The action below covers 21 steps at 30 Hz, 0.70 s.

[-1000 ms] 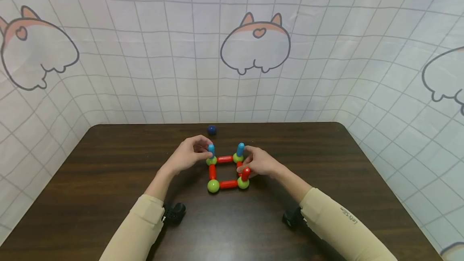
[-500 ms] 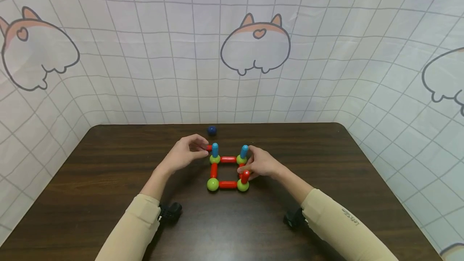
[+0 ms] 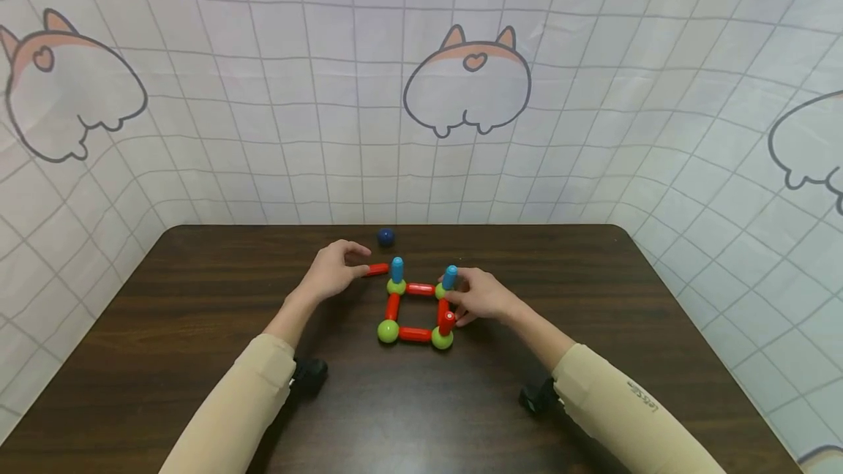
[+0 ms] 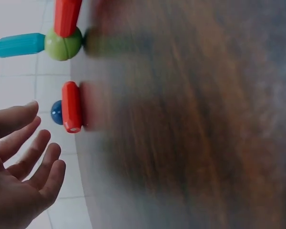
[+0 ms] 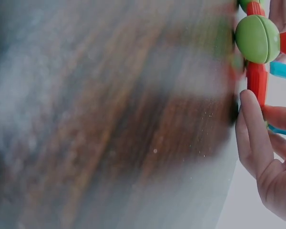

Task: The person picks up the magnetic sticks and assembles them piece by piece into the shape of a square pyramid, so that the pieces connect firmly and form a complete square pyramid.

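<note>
A square building-toy frame of red rods and green balls lies on the table. Blue rods stand upright on its two far corners, and a short red rod rises from the near right corner. My right hand holds the frame's right side, thumb and fingers around the far right corner; in the right wrist view its fingertips lie against a red rod. My left hand, fingers loosely spread, is beside a loose red rod left of the frame, with a gap between them in the left wrist view.
A dark blue ball sits near the far edge of the brown wooden table, behind the loose rod. A white curtain with grid lines and cartoon animals surrounds the table's back and sides.
My left hand has left the frame's far left blue rod and moved left, uncovering the loose red rod. The frame has shifted slightly right, and my right thumb has moved up toward the far right corner.
</note>
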Motion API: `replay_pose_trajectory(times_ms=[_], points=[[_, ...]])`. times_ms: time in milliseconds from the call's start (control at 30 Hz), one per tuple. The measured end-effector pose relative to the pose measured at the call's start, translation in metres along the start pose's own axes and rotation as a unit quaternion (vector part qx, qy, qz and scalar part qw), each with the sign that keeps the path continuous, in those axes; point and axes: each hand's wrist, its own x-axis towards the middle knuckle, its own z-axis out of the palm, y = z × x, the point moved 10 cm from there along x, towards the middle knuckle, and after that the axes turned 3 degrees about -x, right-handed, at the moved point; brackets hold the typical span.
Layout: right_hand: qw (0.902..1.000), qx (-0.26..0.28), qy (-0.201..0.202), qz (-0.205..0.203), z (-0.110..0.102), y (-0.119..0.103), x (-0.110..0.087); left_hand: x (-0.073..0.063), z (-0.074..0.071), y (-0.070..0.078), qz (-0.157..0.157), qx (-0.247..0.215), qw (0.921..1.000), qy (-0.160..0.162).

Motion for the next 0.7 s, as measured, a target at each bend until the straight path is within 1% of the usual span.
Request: replay_pose_trajectory(times_ms=[200, 400, 567, 700], points=[[0.9999, -0.017, 0.003, -0.002, -0.003, 0.001, -0.001, 0.011, 0.011, 0.003, -0.001, 0.033, 0.9991, -0.027], [0.9998, -0.021, -0.001, -0.004, -0.004, 0.003, -0.004, 0.021, 0.019, 0.002, 0.002, 0.053, 0.9978, -0.04], [0.9998, -0.017, -0.001, -0.006, -0.006, 0.003, -0.008, 0.023, 0.021, 0.002, 0.007, 0.067, 0.9967, -0.045], [0.9997, -0.024, 0.0, -0.001, -0.006, 0.005, -0.01, 0.021, 0.021, 0.001, 0.009, 0.072, 0.9962, -0.047]])
